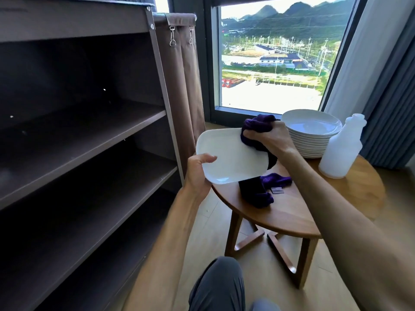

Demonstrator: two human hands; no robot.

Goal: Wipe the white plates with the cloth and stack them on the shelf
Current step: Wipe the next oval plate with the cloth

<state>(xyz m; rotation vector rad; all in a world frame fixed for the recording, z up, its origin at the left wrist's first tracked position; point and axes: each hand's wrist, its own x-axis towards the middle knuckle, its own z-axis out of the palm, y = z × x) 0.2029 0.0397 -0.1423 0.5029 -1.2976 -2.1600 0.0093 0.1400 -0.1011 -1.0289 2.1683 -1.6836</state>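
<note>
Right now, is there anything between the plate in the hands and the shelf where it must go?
Nothing visible. The plate, gripped by the left hand, is just right of the open-fronted shelf.

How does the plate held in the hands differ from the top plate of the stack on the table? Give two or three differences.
The held plate is tilted in the air, gripped by the left hand; the top plate lies level on the stack. The right hand presses a purple cloth against the held plate; nothing touches the top plate. Both are white and glossy.
</note>
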